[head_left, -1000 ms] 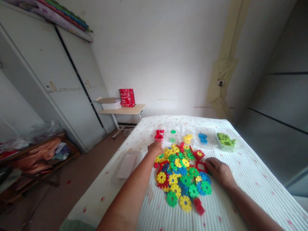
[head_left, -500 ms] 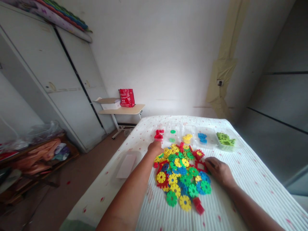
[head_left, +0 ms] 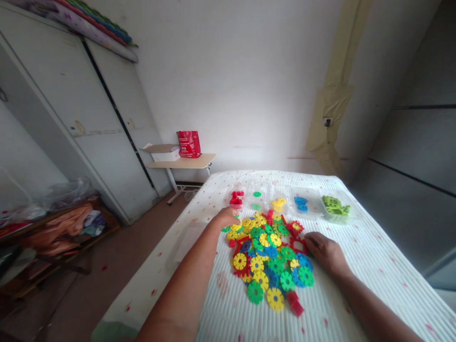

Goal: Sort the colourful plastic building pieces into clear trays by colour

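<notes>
A mixed pile of flower-shaped plastic discs (head_left: pixel 257 264) in yellow, green and blue, with red square pieces among them, lies on the covered table. My left hand (head_left: pixel 228 217) is over the pile's far left edge, fingers closed on a small green disc (head_left: pixel 236 216). Just below that hand, another green disc (head_left: pixel 226 229) shows. At the right edge of the pile rests my right hand (head_left: pixel 326 251), fingers curled beside a red square frame piece (head_left: pixel 298 245). What lies under its fingers is hidden.
Along the far side stand clear containers with red pieces (head_left: pixel 236 198), green discs (head_left: pixel 257 194), yellow discs (head_left: pixel 278 204), blue discs (head_left: pixel 300 203) and light-green pieces (head_left: pixel 335 206). A clear lid or tray (head_left: pixel 187 242) lies left. A side table (head_left: pixel 185 162) holds a red bag (head_left: pixel 189 144).
My left hand has shifted slightly left, and a green disc now shows at its fingertips. My right hand stays in place. The view has shifted slightly.
</notes>
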### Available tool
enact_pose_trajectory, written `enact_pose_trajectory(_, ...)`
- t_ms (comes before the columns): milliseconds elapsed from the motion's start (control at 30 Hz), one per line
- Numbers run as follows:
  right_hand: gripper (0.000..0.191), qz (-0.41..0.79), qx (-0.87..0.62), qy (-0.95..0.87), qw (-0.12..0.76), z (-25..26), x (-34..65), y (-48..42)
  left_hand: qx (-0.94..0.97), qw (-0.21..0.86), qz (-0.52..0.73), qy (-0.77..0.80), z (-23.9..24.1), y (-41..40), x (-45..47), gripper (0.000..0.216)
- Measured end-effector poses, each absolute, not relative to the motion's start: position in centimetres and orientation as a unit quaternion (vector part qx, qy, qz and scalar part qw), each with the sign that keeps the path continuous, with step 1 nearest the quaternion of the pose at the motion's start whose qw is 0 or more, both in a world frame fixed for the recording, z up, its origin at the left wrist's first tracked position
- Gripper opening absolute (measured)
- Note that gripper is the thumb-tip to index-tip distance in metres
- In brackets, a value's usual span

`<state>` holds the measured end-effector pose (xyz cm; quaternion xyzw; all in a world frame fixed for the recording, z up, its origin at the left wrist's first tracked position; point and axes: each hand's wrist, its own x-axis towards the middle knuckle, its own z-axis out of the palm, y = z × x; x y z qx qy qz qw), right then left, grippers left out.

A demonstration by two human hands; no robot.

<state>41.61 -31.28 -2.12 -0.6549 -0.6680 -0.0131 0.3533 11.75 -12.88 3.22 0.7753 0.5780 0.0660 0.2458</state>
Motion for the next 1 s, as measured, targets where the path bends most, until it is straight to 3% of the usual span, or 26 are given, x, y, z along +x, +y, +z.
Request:
enact_pose_trajectory(300,0.032,-0.008,-0.659,-0.665,0.351,-2.2,41.7,-31.2,0.724,0.156,0.115,0.662,2.1,-12.7,10.9,0.023)
enact_pose_trajectory(567,0.032,-0.013,-0.661,-0.663,0.352,-2.5,41.8,-31.2,0.692,0.097,0.087,0.710,1.7,-13.6,13.3,0.049)
enact_pose_trajectory(667,0.031,-0.012,-0.662,-0.661,0.352,-2.5,41.8,-31.2,0.686,0.080,0.084,0.719,1.6,-13.5,14.0,0.048)
enact_pose_trajectory(1000,0.031,-0.005,-0.668,-0.659,0.346,-2.0,41.5,-31.3,0.706,0.120,0.073,0.694,1.8,-13.0,12.2,0.034)
